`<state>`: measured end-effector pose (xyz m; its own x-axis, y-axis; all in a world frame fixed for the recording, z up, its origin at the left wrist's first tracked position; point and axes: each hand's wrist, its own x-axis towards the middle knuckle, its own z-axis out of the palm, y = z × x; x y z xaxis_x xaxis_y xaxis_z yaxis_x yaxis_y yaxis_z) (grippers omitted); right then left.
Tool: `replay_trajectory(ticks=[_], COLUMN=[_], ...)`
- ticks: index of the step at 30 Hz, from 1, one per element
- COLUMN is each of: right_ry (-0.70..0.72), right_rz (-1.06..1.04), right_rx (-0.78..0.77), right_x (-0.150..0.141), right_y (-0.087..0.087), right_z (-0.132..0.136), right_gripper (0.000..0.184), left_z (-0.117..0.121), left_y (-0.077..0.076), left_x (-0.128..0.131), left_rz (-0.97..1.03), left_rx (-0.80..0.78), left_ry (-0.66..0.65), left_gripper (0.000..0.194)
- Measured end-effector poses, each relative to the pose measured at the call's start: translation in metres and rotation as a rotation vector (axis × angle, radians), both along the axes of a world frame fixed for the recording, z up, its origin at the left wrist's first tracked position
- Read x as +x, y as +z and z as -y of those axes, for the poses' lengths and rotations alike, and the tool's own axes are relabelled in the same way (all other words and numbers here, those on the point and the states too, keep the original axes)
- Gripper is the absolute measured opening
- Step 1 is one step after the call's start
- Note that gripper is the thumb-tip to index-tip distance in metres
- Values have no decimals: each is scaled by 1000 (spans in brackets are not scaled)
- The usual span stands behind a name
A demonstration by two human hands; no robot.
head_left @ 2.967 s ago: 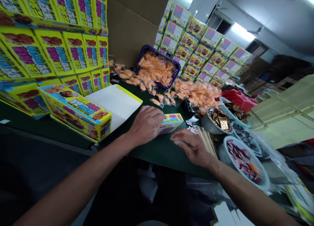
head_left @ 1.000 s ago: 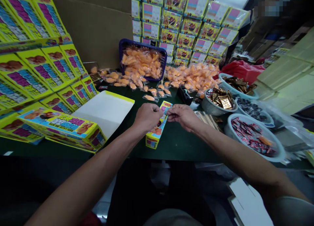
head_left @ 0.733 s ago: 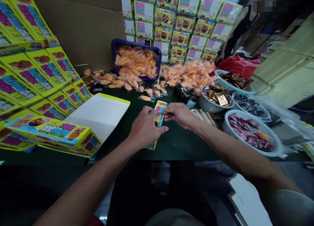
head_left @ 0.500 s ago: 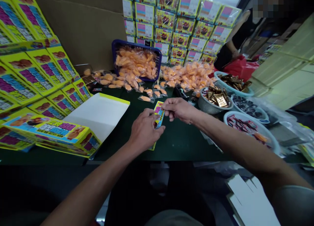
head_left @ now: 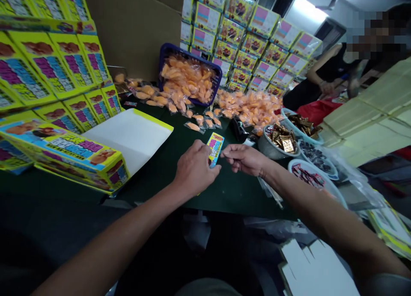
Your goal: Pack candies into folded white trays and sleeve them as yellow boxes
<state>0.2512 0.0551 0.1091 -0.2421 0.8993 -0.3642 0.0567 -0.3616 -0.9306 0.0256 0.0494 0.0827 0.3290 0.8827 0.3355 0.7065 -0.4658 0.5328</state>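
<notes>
My left hand [head_left: 194,170] is closed round a small colourful printed box [head_left: 215,146] that stands on the dark green table [head_left: 160,176]. Only the box's far end shows beyond my fingers. My right hand [head_left: 244,158] is just to the right of that end, fingers curled and pinched together, touching or nearly touching the box; whether it holds anything I cannot make out. A larger yellow printed carton [head_left: 64,152] with an open white flap [head_left: 131,135] lies to the left.
A blue basket [head_left: 189,80] and a heap of orange wrapped snacks [head_left: 250,110] lie behind. Bowls of wrapped sweets [head_left: 282,142] stand at the right. Stacks of yellow boxes [head_left: 48,73] rise left and behind. Another person [head_left: 324,78] stands at the far right.
The small box has been turned from lying flat crosswise to standing lengthwise away from me. My right hand has dropped slightly from its far end. The view has shifted right.
</notes>
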Motion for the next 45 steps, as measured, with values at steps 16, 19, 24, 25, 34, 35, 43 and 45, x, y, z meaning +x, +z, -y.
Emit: replay_trajectory(ticks=[16, 19, 24, 25, 34, 35, 43, 45], right_ry=[155, 142, 23, 5, -14, -8, 123, 126], right_rz=[-25, 79, 279, 277, 155, 106, -246, -255], right_rx=[157, 38, -66, -73, -92, -81, -10, -13], right_x=[-36, -44, -29, -26, -17, -15, -20, -25], right_y=[34, 33, 28, 28, 19, 19, 26, 26], right_z=[-27, -38, -27, -24, -16, -15, 7, 12], right_gripper=[36, 30, 28, 28, 32, 33, 27, 27], left_z=[6, 5, 5, 5, 4, 4, 5, 7], left_y=[2, -1, -4, -4, 0, 0, 2, 3], left_x=[3, 3, 3, 3, -1, -1, -4, -4], left_rz=[157, 199, 189, 179, 9, -7, 26, 50], left_rx=[-92, -76, -58, -54, -4, -2, 237, 323], left_ry=[40, 66, 60, 58, -43, -52, -41, -39], left_gripper=[82, 88, 84, 82, 26, 25, 48, 41])
